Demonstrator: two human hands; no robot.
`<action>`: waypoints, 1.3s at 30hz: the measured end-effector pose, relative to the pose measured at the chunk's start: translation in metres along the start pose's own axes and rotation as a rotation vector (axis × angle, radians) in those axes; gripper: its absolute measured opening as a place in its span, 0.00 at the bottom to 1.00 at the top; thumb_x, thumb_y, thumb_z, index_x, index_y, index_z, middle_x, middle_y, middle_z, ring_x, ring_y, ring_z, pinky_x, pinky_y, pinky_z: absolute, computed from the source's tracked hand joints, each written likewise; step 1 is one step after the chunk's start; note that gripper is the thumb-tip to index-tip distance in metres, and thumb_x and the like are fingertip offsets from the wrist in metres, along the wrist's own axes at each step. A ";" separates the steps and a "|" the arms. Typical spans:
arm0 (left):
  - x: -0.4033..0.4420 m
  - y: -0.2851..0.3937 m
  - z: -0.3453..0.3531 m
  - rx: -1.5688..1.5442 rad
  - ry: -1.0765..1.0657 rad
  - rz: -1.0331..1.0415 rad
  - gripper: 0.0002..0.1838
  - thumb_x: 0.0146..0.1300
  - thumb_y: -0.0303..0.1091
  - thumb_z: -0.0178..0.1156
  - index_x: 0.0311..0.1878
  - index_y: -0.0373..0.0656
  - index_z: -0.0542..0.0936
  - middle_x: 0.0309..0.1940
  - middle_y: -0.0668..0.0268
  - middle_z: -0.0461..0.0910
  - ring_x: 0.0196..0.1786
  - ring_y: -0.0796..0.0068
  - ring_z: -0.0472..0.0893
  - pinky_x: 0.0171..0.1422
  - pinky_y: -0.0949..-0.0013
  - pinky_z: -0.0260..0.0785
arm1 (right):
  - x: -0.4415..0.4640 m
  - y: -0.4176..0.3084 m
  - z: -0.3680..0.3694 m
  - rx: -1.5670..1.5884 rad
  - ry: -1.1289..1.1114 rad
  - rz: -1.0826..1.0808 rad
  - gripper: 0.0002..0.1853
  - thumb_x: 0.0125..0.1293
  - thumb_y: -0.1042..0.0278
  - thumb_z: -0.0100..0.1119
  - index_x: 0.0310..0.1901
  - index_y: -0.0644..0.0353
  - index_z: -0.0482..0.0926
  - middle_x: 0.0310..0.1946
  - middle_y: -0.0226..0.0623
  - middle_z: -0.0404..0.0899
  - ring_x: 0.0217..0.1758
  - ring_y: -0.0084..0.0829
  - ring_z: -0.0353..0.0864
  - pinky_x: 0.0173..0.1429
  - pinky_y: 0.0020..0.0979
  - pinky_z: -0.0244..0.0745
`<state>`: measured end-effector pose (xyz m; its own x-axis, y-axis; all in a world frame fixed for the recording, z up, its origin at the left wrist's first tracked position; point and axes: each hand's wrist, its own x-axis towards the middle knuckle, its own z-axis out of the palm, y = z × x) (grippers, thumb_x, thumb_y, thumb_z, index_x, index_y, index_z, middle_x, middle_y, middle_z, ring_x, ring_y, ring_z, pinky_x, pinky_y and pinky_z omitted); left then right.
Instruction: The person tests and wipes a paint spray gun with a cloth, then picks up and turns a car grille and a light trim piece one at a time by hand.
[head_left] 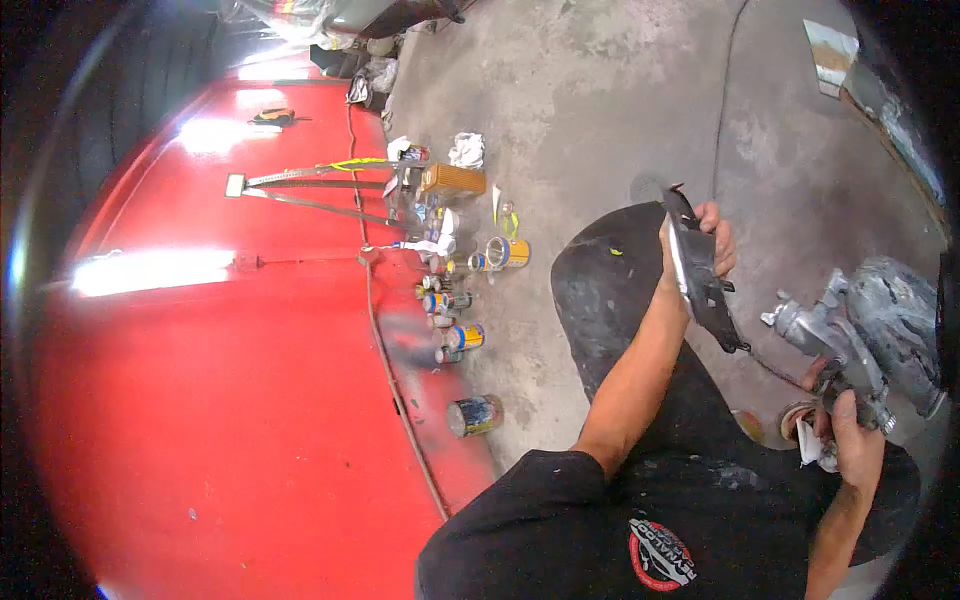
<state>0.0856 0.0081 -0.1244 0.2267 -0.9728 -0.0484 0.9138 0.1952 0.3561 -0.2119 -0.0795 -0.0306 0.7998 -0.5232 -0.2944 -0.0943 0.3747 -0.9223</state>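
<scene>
My left hand (718, 238) is closed around a long curved part (697, 275), black with a shiny silver edge, held up over my knee. On the right, my right hand (852, 432) grips a grey metal spray gun (828, 340) by its lower end, with its nozzle pointing up and left. A thin dark hose runs near the gun. The two held objects are apart. Part of my right hand's fingers is hidden behind the gun.
Paint cans (508, 252), small jars and a cardboard box (453, 180) line the foot of a red wall (250, 400). A dark can (474, 415) stands nearer me. A paint-stained grey object (893, 320) is beside the gun. A cable (722, 110) crosses the concrete floor.
</scene>
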 end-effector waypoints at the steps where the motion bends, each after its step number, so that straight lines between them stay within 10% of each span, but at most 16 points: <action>1: -0.001 0.000 0.005 0.055 0.070 0.021 0.27 0.65 0.64 0.35 0.26 0.48 0.63 0.14 0.61 0.66 0.13 0.73 0.61 0.17 0.71 0.55 | -0.002 0.000 -0.001 -0.014 0.000 -0.010 0.26 0.64 0.45 0.52 0.47 0.65 0.73 0.37 0.36 0.78 0.21 0.18 0.68 0.25 0.21 0.63; 6: -0.003 0.000 0.005 0.002 -0.009 0.020 0.29 0.66 0.64 0.34 0.29 0.44 0.65 0.21 0.56 0.70 0.18 0.70 0.64 0.23 0.68 0.60 | -0.002 -0.005 -0.001 0.056 0.014 -0.028 0.27 0.63 0.44 0.54 0.48 0.64 0.72 0.38 0.37 0.77 0.21 0.18 0.67 0.27 0.22 0.65; 12: 0.008 -0.007 0.031 0.379 0.661 0.078 0.32 0.60 0.70 0.37 0.19 0.50 0.65 0.11 0.63 0.66 0.11 0.72 0.63 0.15 0.71 0.55 | -0.002 -0.016 0.008 0.047 -0.028 -0.062 0.24 0.65 0.51 0.55 0.48 0.66 0.72 0.37 0.40 0.77 0.21 0.20 0.69 0.26 0.22 0.67; 29: 0.008 -0.010 0.045 0.288 0.666 0.107 0.28 0.62 0.63 0.44 0.23 0.46 0.70 0.13 0.68 0.67 0.16 0.73 0.70 0.19 0.70 0.64 | -0.003 -0.015 0.009 -0.136 -0.048 -0.085 0.28 0.64 0.38 0.47 0.44 0.62 0.73 0.34 0.33 0.76 0.17 0.18 0.66 0.19 0.21 0.58; 34: 0.008 -0.012 0.057 0.264 0.698 0.113 0.29 0.66 0.63 0.37 0.39 0.46 0.77 0.25 0.67 0.79 0.23 0.75 0.79 0.23 0.72 0.71 | -0.007 -0.017 0.011 0.021 0.047 -0.036 0.17 0.67 0.55 0.52 0.41 0.65 0.75 0.22 0.30 0.74 0.18 0.16 0.65 0.23 0.22 0.62; 39: -0.007 -0.007 0.019 0.138 0.629 -0.032 0.33 0.66 0.65 0.33 0.38 0.45 0.76 0.20 0.68 0.72 0.16 0.81 0.67 0.15 0.80 0.57 | -0.002 0.000 0.010 -0.226 0.189 0.076 0.16 0.68 0.56 0.52 0.39 0.63 0.76 0.22 0.29 0.74 0.17 0.15 0.64 0.22 0.22 0.61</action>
<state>0.0713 0.0114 -0.1083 0.3929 -0.7104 -0.5840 0.8812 0.1092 0.4600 -0.2073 -0.0703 -0.0278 0.6626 -0.6416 -0.3864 -0.2963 0.2492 -0.9220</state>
